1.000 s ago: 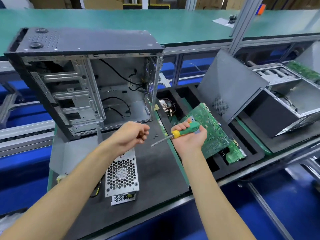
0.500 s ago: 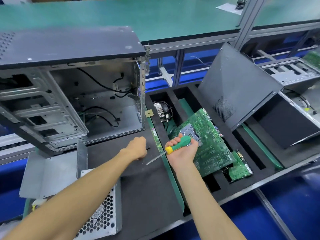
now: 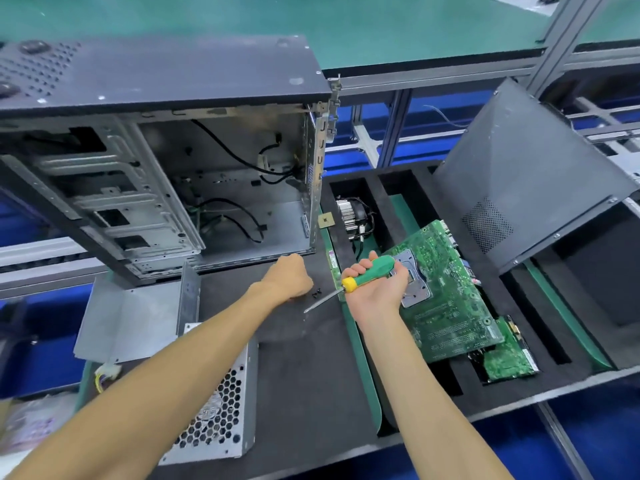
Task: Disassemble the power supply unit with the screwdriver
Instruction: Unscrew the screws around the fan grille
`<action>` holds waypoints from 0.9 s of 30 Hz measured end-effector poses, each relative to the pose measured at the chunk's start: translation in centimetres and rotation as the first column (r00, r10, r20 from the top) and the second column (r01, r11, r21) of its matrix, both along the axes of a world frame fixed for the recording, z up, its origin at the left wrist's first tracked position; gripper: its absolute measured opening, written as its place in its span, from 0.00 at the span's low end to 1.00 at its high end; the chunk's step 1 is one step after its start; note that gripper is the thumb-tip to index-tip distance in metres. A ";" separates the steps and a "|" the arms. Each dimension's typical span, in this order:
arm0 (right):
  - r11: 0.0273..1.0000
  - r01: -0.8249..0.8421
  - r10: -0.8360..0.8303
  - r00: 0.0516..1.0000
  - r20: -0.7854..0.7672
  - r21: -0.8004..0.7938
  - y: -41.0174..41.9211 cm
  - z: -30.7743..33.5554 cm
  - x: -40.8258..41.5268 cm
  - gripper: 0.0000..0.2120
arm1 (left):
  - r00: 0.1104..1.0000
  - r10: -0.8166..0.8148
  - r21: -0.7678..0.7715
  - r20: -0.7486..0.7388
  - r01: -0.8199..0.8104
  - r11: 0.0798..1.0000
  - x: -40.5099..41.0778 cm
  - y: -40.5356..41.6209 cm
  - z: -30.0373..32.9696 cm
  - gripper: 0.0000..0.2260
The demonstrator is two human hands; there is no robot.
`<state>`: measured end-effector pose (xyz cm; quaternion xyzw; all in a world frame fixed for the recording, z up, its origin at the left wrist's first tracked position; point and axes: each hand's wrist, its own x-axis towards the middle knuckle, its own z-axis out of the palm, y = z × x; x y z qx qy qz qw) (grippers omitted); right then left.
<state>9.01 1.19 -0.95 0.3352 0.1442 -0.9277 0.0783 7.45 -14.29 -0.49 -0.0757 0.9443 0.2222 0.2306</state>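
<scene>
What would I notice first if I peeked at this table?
Probably the green-and-yellow screwdriver gripped in the right hand at the middle. Behind the left hand stands a big empty computer case, and a green circuit board lies to the right.

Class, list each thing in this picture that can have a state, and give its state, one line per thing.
Computer case: side open, mostly gutted.
Power supply: out of the case, lying on the mat.
Screwdriver: held in the right hand, tip off the mat.
Left hand: curled beside loose screws.
Circuit board: removed, lying in tray.
</scene>
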 end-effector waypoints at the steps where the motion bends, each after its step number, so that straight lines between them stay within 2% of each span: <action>1: 1.000 0.005 -0.005 1.000 -0.021 -0.003 -0.2 0.5 0.1 0.17 | 1.000 0.019 0.047 -0.017 -0.018 0.999 0.0 -0.5 0.4 0.08; 6: 0.999 0.012 -0.020 0.985 -0.170 -0.053 -1.2 4.0 1.9 0.20 | 0.987 0.126 0.357 -0.103 -0.082 0.931 1.8 -3.0 4.0 0.18; 10: 0.989 0.004 -0.049 0.950 -0.308 -0.145 -3.1 8.0 5.5 0.20 | 0.947 0.232 0.534 -0.223 -0.081 0.842 5.7 -6.0 6.8 0.20; 14: 0.999 -0.045 0.028 0.863 -0.504 -0.022 -6.4 11.7 10.3 0.25 | 0.834 0.415 0.578 -0.363 -0.147 0.803 11.4 -9.3 6.9 0.17; 17: 0.990 -0.064 0.129 0.779 -0.614 0.127 -9.2 12.7 13.6 0.27 | 0.782 0.468 0.548 -0.410 -0.199 0.812 15.4 -12.1 4.9 0.09; 19: 0.975 -0.080 0.195 0.748 -0.635 0.206 -10.9 12.5 15.4 0.27 | 0.812 0.495 0.543 -0.310 -0.276 0.793 17.6 -14.0 3.4 0.04; 21: 0.956 -0.106 0.262 0.731 -0.630 0.275 -12.2 11.9 16.9 0.27 | 0.849 0.509 0.542 -0.141 -0.364 0.757 19.4 -15.1 2.3 0.08; 25: 0.918 -0.110 0.348 0.688 -0.637 0.382 -13.8 10.6 18.9 0.25 | 0.873 0.444 0.681 0.204 -0.452 0.576 22.5 -15.6 2.4 0.13; 27: 0.912 -0.108 0.359 0.678 -0.641 0.396 -14.2 10.3 19.5 0.25 | 0.871 0.381 0.728 0.310 -0.475 0.495 23.6 -15.6 2.7 0.14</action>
